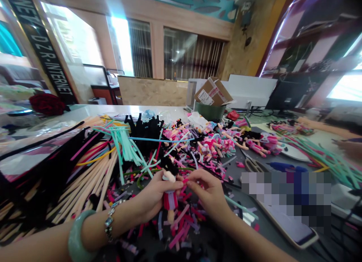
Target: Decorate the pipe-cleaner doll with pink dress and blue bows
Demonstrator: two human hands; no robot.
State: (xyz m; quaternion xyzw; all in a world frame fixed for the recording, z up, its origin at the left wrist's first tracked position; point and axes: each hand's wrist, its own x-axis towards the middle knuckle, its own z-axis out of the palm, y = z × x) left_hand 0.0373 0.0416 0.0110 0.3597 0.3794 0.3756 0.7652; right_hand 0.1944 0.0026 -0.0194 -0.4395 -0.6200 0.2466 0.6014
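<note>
My left hand [151, 194] is closed around a small fuzzy doll [170, 202], which looks made of pipe cleaners. The doll has black hair, a pale face and a red and lilac dress, and it is upright, with its middle partly hidden by my fingers. Beside it, my right hand [209, 194] pinches a small pinkish-red piece [185, 181] against the doll's side, close to my left thumb. Exactly what this piece is cannot be made out. Under both hands lie many pink, lilac and black pipe cleaner scraps [181, 230].
Beige pipe cleaners [87, 183] and mint ones [124, 145] are piled left. Finished-looking dolls [215, 141] lie heaped behind. To the right are scissors [256, 166], a blue glue gun [285, 167] and a phone [299, 230]. Another person's arm [328, 128] reaches in at far right.
</note>
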